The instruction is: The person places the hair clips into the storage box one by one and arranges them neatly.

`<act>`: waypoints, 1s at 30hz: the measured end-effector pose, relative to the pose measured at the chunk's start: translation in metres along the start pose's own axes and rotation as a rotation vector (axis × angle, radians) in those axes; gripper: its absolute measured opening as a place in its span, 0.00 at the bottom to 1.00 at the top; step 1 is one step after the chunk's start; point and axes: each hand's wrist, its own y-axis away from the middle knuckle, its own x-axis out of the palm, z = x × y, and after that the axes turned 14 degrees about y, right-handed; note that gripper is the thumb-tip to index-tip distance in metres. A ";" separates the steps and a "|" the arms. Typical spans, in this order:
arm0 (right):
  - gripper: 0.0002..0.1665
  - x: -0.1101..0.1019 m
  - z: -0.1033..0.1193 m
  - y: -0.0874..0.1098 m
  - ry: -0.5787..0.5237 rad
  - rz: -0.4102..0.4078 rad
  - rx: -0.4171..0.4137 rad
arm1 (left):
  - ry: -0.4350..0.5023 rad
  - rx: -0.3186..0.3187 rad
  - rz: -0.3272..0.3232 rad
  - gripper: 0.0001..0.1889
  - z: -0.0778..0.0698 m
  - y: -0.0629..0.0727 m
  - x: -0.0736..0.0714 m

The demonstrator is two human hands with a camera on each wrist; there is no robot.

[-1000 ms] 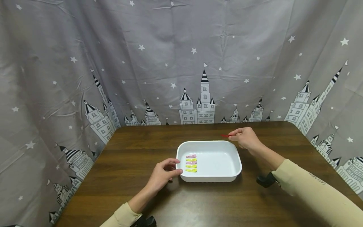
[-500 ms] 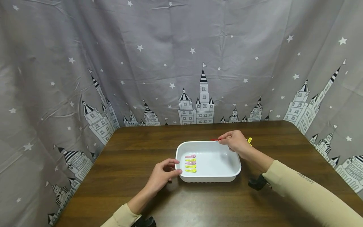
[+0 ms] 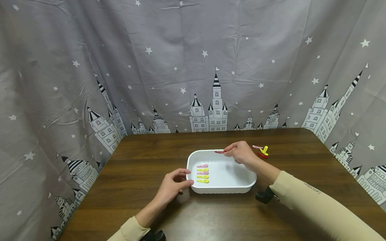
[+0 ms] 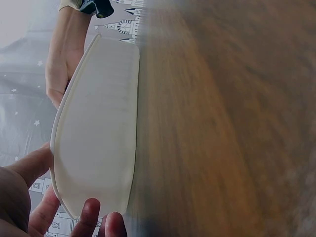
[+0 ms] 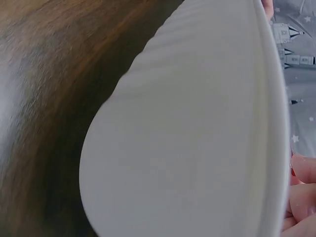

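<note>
A white rectangular tray (image 3: pixel 229 190) stands on the wooden table. My left hand (image 3: pixel 172 184) grips its left end, thumb and fingers at the rim. Inside, along the left side, several pink and yellow snap hair clips (image 3: pixel 203 176) lie in a column. My right hand (image 3: pixel 241 152) pinches a red hair clip (image 3: pixel 219 152) over the tray's far rim, the clip pointing left. In the left wrist view the outer wall of the tray (image 4: pixel 98 123) fills the middle. The right wrist view shows mostly tray wall (image 5: pixel 187 123), with the right fingertips (image 5: pixel 302 197) partly hidden behind the rim.
Behind the right hand, a small pile of yellow, pink and red hair clips (image 3: pixel 263 150) lies on the brown table (image 3: pixel 150 154). A grey curtain (image 3: pixel 169 73) with castles and stars hangs past the table's far edge.
My right hand has moved left and slightly nearer with the red hair clip, from beyond the tray's far right corner to above its far rim. The clip pile is now uncovered. The left hand stays put.
</note>
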 end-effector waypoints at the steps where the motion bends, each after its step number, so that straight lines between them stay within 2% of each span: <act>1: 0.10 0.002 0.000 -0.001 0.002 0.001 -0.005 | 0.000 0.002 0.001 0.21 0.000 0.000 0.000; 13: 0.06 0.022 -0.004 -0.006 0.073 0.008 0.000 | -0.003 0.015 0.016 0.21 0.000 0.000 0.000; 21: 0.05 0.035 -0.013 -0.009 0.155 -0.001 -0.066 | 0.010 -0.001 0.007 0.21 0.001 -0.001 0.000; 30: 0.07 0.043 -0.018 -0.011 0.191 -0.006 -0.120 | -0.005 -0.002 -0.001 0.20 0.000 -0.001 0.000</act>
